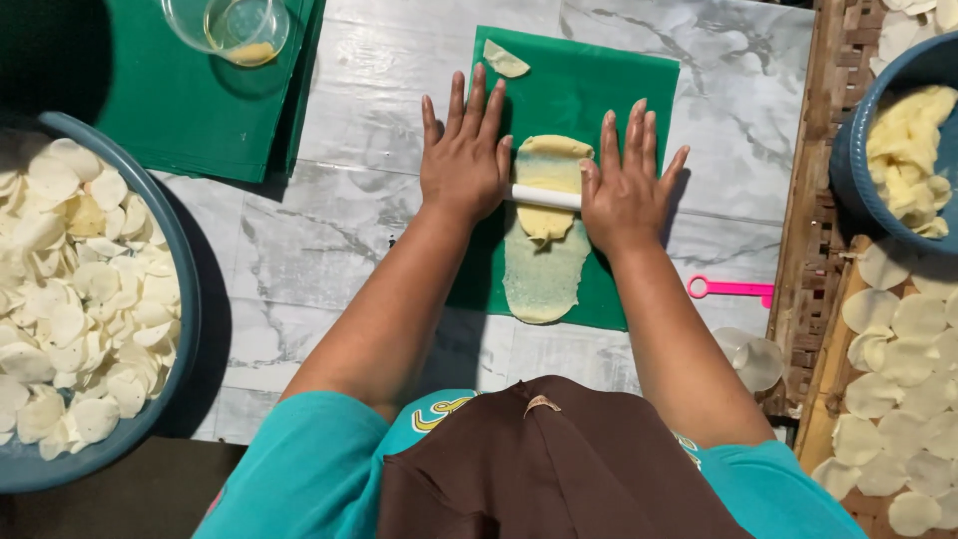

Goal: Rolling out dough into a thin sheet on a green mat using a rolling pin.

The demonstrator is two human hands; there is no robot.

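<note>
The left hand (463, 160) is lying flat with its fingers spread wide, pressing palm-down on one end of a thin white rolling pin (544, 197); the right hand (624, 182) is lying just as flat and wide on the other end, so neither hand is gripping anything, only bearing down on the pin. Between the two hands a strip of pale yellow dough (546, 235) is stretching away from and back toward the person, the pin crossing it about midway; the part nearer the person is looking thinner and wider than the thicker part beyond the pin. The dough is resting on a green plastic sheet (639, 85) that is lying on the marble-patterned desk (329, 230); just beyond the left hand's fingertips a small scrap of dough (505, 60) is sitting on the same sheet. Well to the left of the left hand a grey basin of thin white rounds (80, 289) is standing; beyond it a clear cup (232, 28) is sitting on more green sheeting. To the right of the right hand a pink ring-handled tool (728, 289) is lying on the desk; farther right a blue bowl of yellow dough pieces (908, 150) is standing near flattened rounds laid out on a woven tray (810, 200).
</note>
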